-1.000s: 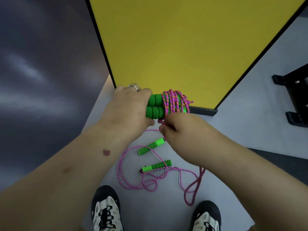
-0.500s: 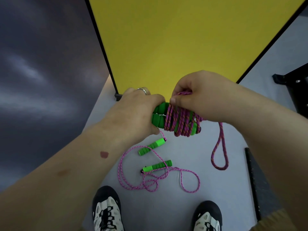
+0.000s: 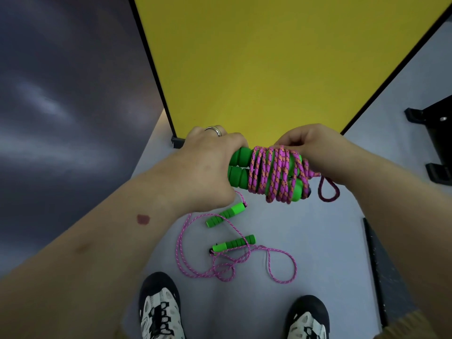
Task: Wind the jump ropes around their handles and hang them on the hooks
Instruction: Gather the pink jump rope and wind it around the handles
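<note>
Looking down past both forearms, we see the left hand with its back turned up, a ring on one finger, its grip wrapped round the left ends of two green foam handles held side by side and roughly level. Our left forearm comes in from the lower left, the wrist fairly straight. Pink and orange rope is wound in many close turns round the middle and right part of that pair of handles, so only the green ends show on either side of the coil. The right hand comes in from the right with the forearm sloping up from the lower right corner; its fingers are curled over the top right of the coil and its grip pinches the rope there, though we cannot tell exactly which strand. A short dark loop of rope hangs free just below that hand, beside the right end of the bundle.

Down on the pale floor lies a second jump rope, unwound, its thin pink cord sprawled in loose loops. Its two green handles lie near each other but apart, both slanted. Two black and white shoes stand at the bottom edge, one on each side of the loose cord. A yellow panel with a dark frame rises behind the hands
</note>
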`<move>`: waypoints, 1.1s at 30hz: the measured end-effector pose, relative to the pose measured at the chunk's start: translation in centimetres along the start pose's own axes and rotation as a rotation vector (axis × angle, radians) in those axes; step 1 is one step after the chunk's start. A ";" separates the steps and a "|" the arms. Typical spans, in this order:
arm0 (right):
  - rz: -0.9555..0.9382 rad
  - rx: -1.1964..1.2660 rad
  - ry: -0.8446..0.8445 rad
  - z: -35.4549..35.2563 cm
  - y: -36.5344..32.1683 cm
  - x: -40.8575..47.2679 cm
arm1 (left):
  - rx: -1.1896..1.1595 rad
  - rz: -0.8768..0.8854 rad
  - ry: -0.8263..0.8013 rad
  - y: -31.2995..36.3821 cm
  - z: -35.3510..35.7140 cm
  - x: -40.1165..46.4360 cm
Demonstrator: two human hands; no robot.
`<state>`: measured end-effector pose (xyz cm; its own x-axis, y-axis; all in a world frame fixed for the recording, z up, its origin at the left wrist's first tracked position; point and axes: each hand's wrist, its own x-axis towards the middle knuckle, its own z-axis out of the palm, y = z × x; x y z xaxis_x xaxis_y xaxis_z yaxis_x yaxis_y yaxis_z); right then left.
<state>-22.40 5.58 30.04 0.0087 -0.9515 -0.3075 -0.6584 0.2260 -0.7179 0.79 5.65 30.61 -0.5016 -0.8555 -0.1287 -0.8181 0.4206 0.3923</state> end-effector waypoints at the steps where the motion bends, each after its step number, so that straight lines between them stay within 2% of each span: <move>1: -0.014 -0.015 -0.012 0.3 0.3 -0.1 | -0.011 -0.016 -0.025 0.1 -0.3 0.0; 6: 0.008 -0.273 -0.092 3.0 0.9 -1.3 | -0.051 -0.069 -0.026 -0.3 -0.5 0.1; 8: 0.017 -0.230 -0.161 4.1 1.3 -1.9 | -0.073 -0.076 0.005 -0.6 -0.3 0.2; 11: 0.037 -0.119 -0.146 5.6 1.2 -2.6 | -0.091 -0.081 0.056 -1.1 0.0 0.5; 19: -0.155 -0.305 -0.170 7.0 -2.3 -4.7 | -0.065 -0.105 0.197 -1.7 0.7 1.0; 27: -0.260 -0.556 -0.127 3.0 -6.5 -4.9 | -0.056 -0.086 0.191 -1.4 0.5 0.9; 33: -0.283 -0.488 0.048 1.1 -6.9 -3.2 | -0.141 -0.025 0.090 -0.7 0.0 0.7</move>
<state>-17.03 7.31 35.34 0.2092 -0.9719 -0.1082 -0.9069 -0.1514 -0.3933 1.00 4.80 30.24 -0.4493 -0.8913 -0.0604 -0.7790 0.3578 0.5150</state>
